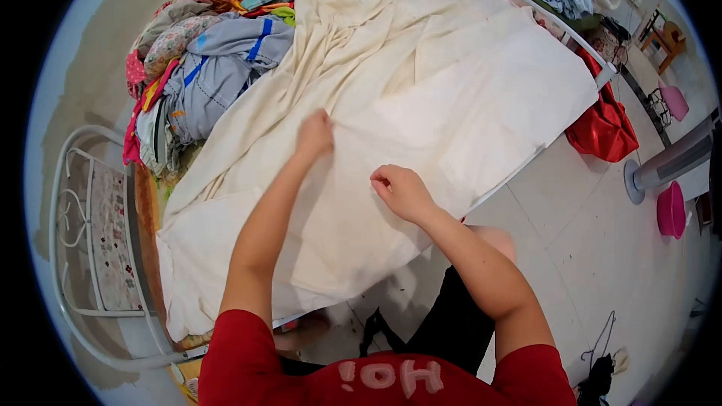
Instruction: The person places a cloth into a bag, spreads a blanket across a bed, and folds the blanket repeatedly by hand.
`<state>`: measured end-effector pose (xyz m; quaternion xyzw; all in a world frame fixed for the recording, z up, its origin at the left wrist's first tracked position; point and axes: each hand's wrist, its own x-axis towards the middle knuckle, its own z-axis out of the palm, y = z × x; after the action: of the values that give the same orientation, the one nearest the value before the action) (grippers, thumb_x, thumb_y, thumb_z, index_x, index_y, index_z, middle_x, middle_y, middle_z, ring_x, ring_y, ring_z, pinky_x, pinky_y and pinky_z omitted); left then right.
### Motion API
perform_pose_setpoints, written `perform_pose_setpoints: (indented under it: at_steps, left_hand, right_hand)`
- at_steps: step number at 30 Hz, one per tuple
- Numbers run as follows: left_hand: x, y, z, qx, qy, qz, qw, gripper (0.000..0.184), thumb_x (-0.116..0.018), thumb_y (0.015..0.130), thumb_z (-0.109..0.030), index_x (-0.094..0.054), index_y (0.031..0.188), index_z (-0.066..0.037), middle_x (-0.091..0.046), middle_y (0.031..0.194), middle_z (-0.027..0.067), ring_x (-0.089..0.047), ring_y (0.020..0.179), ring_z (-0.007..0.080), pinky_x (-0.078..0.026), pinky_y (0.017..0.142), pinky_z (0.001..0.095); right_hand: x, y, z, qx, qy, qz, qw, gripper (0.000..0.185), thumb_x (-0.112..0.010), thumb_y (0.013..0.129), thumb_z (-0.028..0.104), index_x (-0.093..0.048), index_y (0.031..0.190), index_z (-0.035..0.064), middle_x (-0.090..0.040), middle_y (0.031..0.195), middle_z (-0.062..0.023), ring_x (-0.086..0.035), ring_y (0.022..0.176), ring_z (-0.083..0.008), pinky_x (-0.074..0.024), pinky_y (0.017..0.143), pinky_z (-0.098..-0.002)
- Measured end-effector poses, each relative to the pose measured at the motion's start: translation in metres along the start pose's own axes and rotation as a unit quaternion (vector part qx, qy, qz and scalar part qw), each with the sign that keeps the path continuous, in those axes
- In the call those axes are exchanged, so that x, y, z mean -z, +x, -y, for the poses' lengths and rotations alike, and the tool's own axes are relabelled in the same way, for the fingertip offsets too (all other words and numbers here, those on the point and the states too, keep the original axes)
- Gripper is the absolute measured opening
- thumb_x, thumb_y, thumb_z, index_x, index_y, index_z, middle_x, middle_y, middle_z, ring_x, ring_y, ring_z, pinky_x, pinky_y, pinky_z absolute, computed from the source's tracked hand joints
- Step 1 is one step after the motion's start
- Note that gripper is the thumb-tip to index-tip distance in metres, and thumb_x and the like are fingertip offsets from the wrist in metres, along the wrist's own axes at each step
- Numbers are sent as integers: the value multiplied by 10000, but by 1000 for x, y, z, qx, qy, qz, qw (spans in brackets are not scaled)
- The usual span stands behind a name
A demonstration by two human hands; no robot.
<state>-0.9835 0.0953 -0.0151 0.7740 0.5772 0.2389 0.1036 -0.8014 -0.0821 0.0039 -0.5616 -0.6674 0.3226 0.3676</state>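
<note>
A large cream-white cloth sheet (481, 98) is spread over a bed, smooth on the right and rumpled toward the upper left. My left hand (316, 134) is over the middle of the sheet, slightly smeared by motion. Its fingers are closed and seem to pinch the cloth, where a crease runs off to the right. Lower and to the right, my right hand (402, 192) hovers close above the sheet. Its fingers curl in toward the thumb, and nothing shows between them.
Piled clothes and bedding (218, 60) lie on the bed's far left. A white metal bed frame (56, 248) curves along the left. Red shiny fabric (602, 124) hangs at the right corner. A tower fan (673, 158) and a pink basin (671, 210) stand on the tiled floor.
</note>
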Motion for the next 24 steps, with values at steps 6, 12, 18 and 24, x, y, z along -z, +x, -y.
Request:
perform_pose_setpoints:
  at_steps: [6,12,18,24]
  left_hand:
    - [24,17,4,-36,-38,-130,990,308,-577,811,-128,-515,1083,3,-539,1103,240,-531,1021,358,-431,835,408]
    - [32,-162,-57,-128,-54,-31,990,514,-635,746,-147,-441,1208,-31,-332,1335,253,-311,1255,380,-208,1032,526]
    - [42,-323,-56,-57,20,59,996,503,-688,682,-151,-486,1133,-60,-360,1324,215,-307,1260,380,-176,1017,585]
    - [62,-334,-2,-63,48,-13,997,276,-664,709,-94,-554,962,-75,-433,1270,163,-363,1220,369,-249,992,550]
  right_hand:
    - [-12,3,6,55,15,-16,998,118,-543,796,122,-604,833,28,-611,799,-138,-586,724,-305,-460,658,-387]
    - [-9,3,0,51,16,13,998,142,-547,789,123,-620,874,36,-625,824,-151,-592,755,-317,-466,680,-384]
    - [-7,-8,-4,21,10,-2,1000,149,-554,790,119,-620,889,29,-633,847,-143,-600,756,-305,-476,691,-375]
    - [-27,-34,10,165,-6,28,986,209,-629,763,185,-607,916,45,-611,920,-123,-572,856,-285,-461,750,-356]
